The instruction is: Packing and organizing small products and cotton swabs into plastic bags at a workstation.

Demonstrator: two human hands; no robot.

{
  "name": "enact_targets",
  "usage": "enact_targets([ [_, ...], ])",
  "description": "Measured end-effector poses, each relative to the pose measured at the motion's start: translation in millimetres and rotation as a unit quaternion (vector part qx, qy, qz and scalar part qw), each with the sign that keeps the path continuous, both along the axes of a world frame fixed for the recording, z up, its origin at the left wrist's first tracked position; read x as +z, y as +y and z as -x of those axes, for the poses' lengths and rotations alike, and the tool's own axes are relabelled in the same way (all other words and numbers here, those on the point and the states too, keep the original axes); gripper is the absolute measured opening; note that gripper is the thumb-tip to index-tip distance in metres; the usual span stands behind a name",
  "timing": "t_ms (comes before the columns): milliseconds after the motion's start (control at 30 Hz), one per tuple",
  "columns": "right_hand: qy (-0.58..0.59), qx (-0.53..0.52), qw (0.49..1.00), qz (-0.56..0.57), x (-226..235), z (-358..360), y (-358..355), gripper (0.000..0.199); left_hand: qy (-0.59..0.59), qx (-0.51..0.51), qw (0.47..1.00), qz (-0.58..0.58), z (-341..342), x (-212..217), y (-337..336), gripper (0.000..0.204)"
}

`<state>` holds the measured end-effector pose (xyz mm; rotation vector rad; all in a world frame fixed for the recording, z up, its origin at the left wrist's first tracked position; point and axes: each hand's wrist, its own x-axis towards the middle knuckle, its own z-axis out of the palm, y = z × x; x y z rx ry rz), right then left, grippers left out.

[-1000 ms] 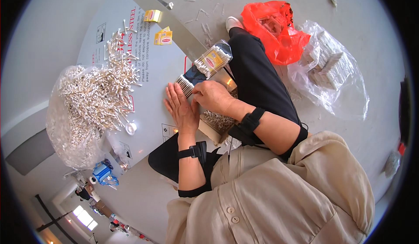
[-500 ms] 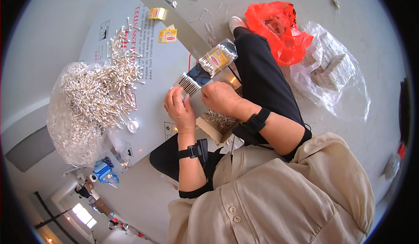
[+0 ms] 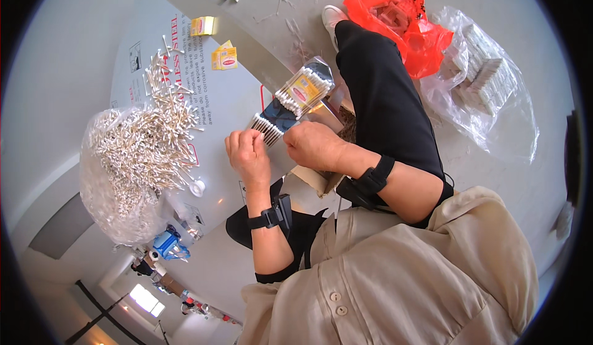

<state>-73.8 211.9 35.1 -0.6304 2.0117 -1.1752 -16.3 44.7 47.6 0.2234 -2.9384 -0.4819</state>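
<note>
A row of cotton swabs [image 3: 267, 129] lies side by side on a dark, shiny strip [image 3: 279, 114] at the table's edge. My left hand [image 3: 248, 158] pinches at the row's left end, its fingertips on the swabs. Close by on the right, my right hand [image 3: 314, 146] is closed in a loose fist beside the strip; whatever its fingers hold is hidden. Just beyond both hands sits a clear pack of cotton swabs [image 3: 304, 92] with a yellow card inside. Below my right hand stands an open cardboard box [image 3: 312, 180], partly covered by my arm.
A big heap of loose cotton swabs [image 3: 145, 153] spills from a clear bag on the left. Yellow cards [image 3: 224, 56] and a small white round lid [image 3: 197, 188] lie on the table. On the floor at right are a red plastic bag [image 3: 395, 27] and a clear bag of white packs [image 3: 488, 85].
The whole view has shifted a little, so the table things sit differently in the picture. Both hands stay at the swab row, with only slight finger movement on the left.
</note>
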Motion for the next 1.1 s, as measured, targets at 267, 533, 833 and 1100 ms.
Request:
enact_targets([
  [267,-0.005,-0.004,1.0,0.001,-3.4,-3.5,-1.5,0.014,-0.014,-0.004,1.0,-0.001,1.6,0.3,0.1,0.01],
  [533,-0.013,0.001,1.0,0.018,-1.1,-2.5,0.1,0.014,-0.038,-0.052,0.998,-0.022,4.7,1.6,-10.0,0.014],
  [833,-0.016,0.002,1.0,0.016,5.5,2.0,3.9,0.015,0.016,0.008,0.988,-0.156,0.0,14.1,-13.0,0.012],
  [1100,-0.007,0.012,1.0,0.015,3.9,1.1,0.0,0.016,0.026,0.07,0.991,-0.113,-7.2,-3.3,-53.1,0.009],
])
